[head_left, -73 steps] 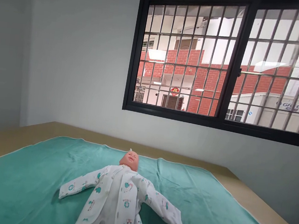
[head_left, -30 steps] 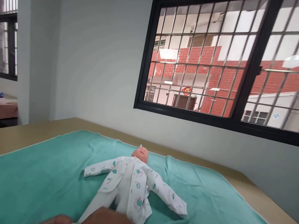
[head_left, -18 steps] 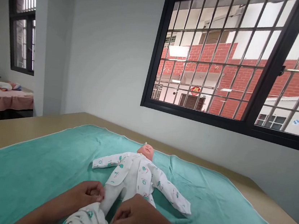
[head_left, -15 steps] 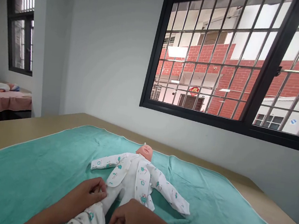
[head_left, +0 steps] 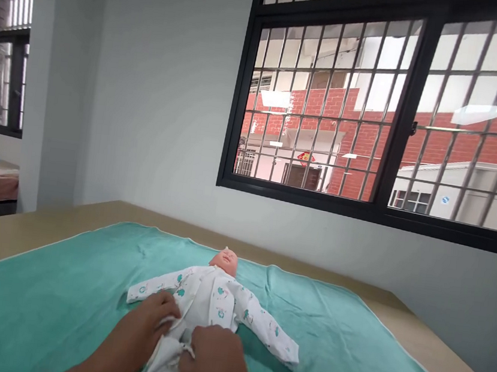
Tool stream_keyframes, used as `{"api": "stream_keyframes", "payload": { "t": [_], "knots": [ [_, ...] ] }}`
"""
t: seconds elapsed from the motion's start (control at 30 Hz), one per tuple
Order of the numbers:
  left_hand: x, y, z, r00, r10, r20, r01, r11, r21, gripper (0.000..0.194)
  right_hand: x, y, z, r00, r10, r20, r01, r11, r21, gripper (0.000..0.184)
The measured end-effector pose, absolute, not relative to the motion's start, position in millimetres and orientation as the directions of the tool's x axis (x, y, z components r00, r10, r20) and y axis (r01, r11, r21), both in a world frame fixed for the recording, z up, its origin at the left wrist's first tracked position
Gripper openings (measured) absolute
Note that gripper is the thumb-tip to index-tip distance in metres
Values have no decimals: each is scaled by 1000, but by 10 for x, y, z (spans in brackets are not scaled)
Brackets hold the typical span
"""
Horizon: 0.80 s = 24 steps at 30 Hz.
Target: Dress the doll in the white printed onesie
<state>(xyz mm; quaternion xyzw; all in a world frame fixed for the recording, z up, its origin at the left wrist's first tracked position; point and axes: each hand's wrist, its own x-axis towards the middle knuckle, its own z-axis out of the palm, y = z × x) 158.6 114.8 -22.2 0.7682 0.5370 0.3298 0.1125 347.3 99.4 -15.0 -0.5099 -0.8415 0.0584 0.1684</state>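
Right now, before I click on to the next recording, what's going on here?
The person's left hand and right hand are gripping a printed white garment around the lower body of a doll. The doll lies on its back on a green cloth, wearing a printed jacket with both sleeves spread out. How far down the garment reaches cannot be seen.

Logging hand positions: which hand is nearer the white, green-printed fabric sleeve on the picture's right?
Right. The right hand sits low and left of the sleeve in the picture; the left hand is farther left, at the other side of the pink-headed doll.
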Motion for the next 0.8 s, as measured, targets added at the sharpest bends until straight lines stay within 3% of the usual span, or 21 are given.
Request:
{"api": "stream_keyframes", "payload": {
  "t": [0.13,0.27,0.43,0.57,0.67,0.8],
  "knots": [
    [1681,1312,-263,268,887,376,757,-435,487,50,3154,1198,-527,-563,719,407,758,646,-94,20],
    [1651,1407,-239,130,943,305,857,-262,444,19,3095,1381,-737,-650,592,477,669,743,-12,28],
    [1308,1559,-239,-88,946,312,900,-59,431,24,3388,1213,-319,-537,759,369,774,617,-143,28],
    [1201,1532,-198,-195,941,277,795,-13,606,18,3587,1012,47,-423,888,179,859,456,-231,34],
    [1325,1318,-148,-40,980,193,675,-116,729,15,3688,970,200,-435,889,143,856,458,-240,27],
    [1386,1094,-167,274,949,153,612,-295,734,11,3798,1048,254,-483,862,154,767,502,-399,18]
  ]
}}
